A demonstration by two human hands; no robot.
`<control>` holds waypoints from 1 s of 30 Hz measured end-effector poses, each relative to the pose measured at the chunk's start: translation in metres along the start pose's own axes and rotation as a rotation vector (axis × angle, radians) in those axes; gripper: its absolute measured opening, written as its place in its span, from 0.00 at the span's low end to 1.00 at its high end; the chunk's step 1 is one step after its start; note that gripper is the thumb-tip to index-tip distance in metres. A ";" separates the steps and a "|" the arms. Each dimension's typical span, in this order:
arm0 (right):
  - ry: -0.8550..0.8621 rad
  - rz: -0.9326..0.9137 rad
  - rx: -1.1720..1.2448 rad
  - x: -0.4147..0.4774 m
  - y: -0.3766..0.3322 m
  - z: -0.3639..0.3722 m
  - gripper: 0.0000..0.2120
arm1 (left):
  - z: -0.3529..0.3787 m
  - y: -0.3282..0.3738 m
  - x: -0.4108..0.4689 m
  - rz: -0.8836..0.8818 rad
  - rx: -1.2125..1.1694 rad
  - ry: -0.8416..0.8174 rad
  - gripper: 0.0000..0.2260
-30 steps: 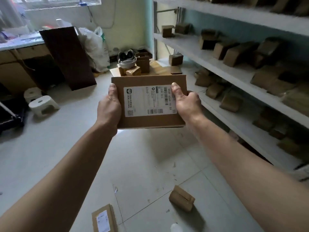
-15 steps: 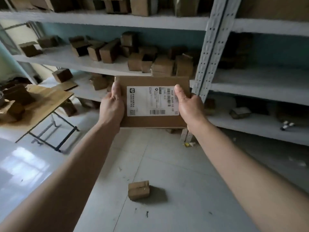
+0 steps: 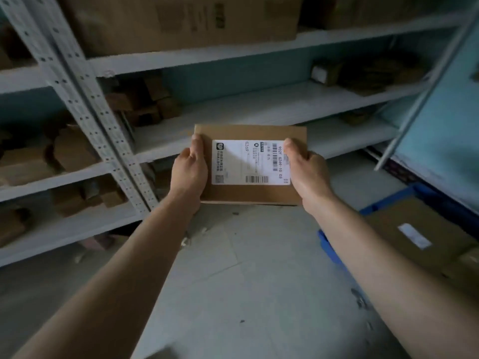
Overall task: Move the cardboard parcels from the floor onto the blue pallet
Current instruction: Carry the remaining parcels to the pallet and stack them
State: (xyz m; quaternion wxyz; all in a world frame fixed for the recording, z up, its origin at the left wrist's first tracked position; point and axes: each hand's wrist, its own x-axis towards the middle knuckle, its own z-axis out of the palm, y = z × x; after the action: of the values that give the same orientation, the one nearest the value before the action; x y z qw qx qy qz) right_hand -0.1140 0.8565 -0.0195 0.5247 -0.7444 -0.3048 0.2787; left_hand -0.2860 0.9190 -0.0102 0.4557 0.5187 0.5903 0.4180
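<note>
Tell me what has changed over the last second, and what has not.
The view has swung right: the table and the parcels on the floor have left the picture, and the blue pallet, already carrying a flat cardboard parcel, has appeared at the lower right. Unchanged: the left hand and right hand still grip the labelled parcel by its sides.

The blue pallet [image 3: 328, 246] is cut off at the right edge.
</note>
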 end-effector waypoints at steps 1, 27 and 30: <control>0.031 0.012 0.010 0.012 0.006 -0.022 0.29 | 0.027 0.005 0.000 -0.003 0.004 -0.042 0.21; 1.000 0.369 0.145 0.054 0.158 -0.398 0.21 | 0.505 0.064 -0.141 0.178 0.198 -1.108 0.23; 1.039 0.381 0.162 0.058 0.178 -0.436 0.18 | 0.545 0.062 -0.166 0.186 0.233 -1.156 0.22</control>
State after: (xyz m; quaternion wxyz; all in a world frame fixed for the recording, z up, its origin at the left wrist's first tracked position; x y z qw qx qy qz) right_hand 0.2734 0.5858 -0.0656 0.6017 -0.7832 0.1563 -0.0125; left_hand 0.2660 0.7721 -0.0609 0.6047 0.7582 0.2408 0.0384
